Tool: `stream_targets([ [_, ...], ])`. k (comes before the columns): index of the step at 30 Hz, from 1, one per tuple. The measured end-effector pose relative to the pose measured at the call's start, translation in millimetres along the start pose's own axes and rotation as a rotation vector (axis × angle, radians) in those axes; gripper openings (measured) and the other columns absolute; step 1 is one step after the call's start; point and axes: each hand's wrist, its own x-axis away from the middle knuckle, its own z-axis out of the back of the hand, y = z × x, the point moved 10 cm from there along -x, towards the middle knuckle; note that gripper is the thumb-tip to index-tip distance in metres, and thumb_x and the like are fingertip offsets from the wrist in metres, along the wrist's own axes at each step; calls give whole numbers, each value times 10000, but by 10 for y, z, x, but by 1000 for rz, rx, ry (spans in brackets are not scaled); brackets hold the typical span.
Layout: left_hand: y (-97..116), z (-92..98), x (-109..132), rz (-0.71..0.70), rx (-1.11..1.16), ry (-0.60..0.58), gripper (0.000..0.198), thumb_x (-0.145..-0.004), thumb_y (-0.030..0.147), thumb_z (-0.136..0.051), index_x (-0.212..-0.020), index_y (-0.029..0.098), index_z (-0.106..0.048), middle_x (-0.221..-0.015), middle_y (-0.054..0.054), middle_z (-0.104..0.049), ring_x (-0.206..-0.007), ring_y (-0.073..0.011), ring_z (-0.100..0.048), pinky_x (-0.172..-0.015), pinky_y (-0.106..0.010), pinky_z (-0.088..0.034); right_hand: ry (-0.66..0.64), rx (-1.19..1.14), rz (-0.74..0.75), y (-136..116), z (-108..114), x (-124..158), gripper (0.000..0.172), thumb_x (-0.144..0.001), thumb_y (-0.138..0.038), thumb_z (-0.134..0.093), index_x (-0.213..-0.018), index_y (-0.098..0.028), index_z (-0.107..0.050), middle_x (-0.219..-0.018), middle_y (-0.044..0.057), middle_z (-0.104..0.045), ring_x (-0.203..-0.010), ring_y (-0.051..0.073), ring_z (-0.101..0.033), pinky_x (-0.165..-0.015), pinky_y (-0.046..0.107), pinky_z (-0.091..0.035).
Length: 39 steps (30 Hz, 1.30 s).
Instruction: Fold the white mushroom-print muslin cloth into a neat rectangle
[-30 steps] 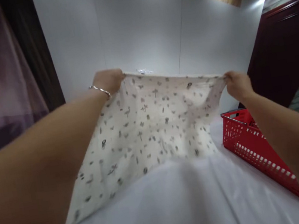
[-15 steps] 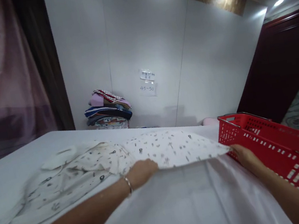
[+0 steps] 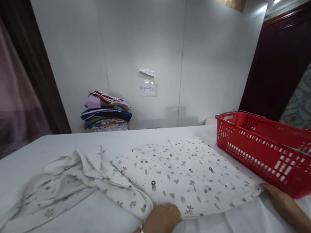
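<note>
A white cloth [image 3: 179, 172] printed with small plants, rainbows and other little motifs lies over the white-covered table. Its right part is spread fairly flat, while the left part is bunched in loose folds. Whether it is a garment or a sheet I cannot make out. My left hand [image 3: 163, 225], with a silver bracelet at the wrist, is closed on the near edge of the cloth around its middle. At the near right corner, my right hand [image 3: 277, 199] pinches the same cloth, close beside the red basket.
A red plastic basket [image 3: 256, 159] with metal handles stands on the table [image 3: 68, 142] at the right. Against the white wall at the back is a stack of folded clothes [image 3: 106, 112]. A paper sign [image 3: 147, 89] reading "45-50" hangs there.
Both hands have come down and nearer to me, holding the cloth's near edge. The right part of the cloth, raised before, now lies flatter and wider on the table.
</note>
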Motion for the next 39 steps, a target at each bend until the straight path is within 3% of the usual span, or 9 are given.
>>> stream_targets([
  [5, -79, 15, -6, 75, 2, 0, 139, -903, 225, -399, -855, 162, -513, -897, -38, -610, -784, -181, -563, -605, -271, -396, -168, 78, 94, -73, -102, 80, 416, -676, -250, -374, -937, -169, -687, -1047, 97, -662, -1007, 261, -602, -922, 394, -461],
  [8, -87, 25, -3, 71, 15, 33, 125, -893, 234, -420, -849, 161, -512, -874, -35, -606, -758, -175, -557, -586, -269, -385, -103, 208, 87, -402, -9, 78, 413, -665, -254, -387, -925, -160, -694, -1081, 149, -637, -1092, 345, -530, -900, 500, -446],
  [10, -92, 22, 0, 81, 20, 51, 134, -891, 249, -425, -846, 164, -517, -871, -36, -606, -746, -171, -556, -570, -267, -380, -47, 204, 162, -956, -8, 124, 442, -655, -254, -413, -997, -161, -676, -1168, 159, -586, -1166, 376, -451, -903, 538, -426],
  [16, -82, 53, -7, 99, 62, 74, 218, -884, 342, -425, -844, 176, -560, -878, -43, -635, -754, -178, -595, -523, -265, -393, -209, -245, 592, -3276, -397, 622, 422, -805, -313, -463, -1208, -210, -536, -1224, 84, -559, -1136, 256, -507, -927, 435, -444],
  [19, -185, 19, -10, 176, 106, 10, 216, -858, 322, -439, -785, 179, -583, -839, -47, -656, -733, -195, -621, -479, -259, -390, -289, -366, 653, -3876, -546, 728, 345, -798, -301, -502, -1121, -215, -586, -1078, 97, -634, -979, 261, -588, -841, 432, -481],
  [22, -304, 10, 27, 262, 166, -8, 222, -837, 340, -454, -761, 195, -604, -816, -44, -670, -737, -206, -635, -484, -263, -406, -329, -421, 626, -4007, -694, 706, 319, -803, -298, -496, -1092, -205, -593, -994, 90, -659, -887, 250, -611, -778, 400, -504],
  [30, -411, 25, 244, 225, 198, 65, 280, -817, 472, -479, -810, 234, -625, -830, -24, -669, -793, -200, -621, -550, -269, -425, -360, -467, 535, -3812, -820, 826, 286, -845, -381, -461, -1039, -256, -630, -998, 51, -666, -931, 231, -611, -824, 361, -506],
  [36, -639, 291, 565, 84, 159, 204, 224, -831, 395, -508, -967, 235, -589, -923, -24, -662, -893, -183, -572, -808, -299, -401, -381, -570, 486, -3802, -736, 857, 261, -857, -393, -454, -964, -243, -639, -916, 49, -652, -869, 202, -604, -760, 298, -517],
  [39, -930, 499, 774, 105, 187, 306, 236, -866, 376, -465, -1007, 218, -569, -1008, -15, -639, -970, -166, -536, -879, -283, -365, -389, -599, 483, -3804, -717, 863, 248, -855, -384, -462, -947, -237, -639, -902, 54, -648, -861, 206, -599, -757, 298, -511],
])
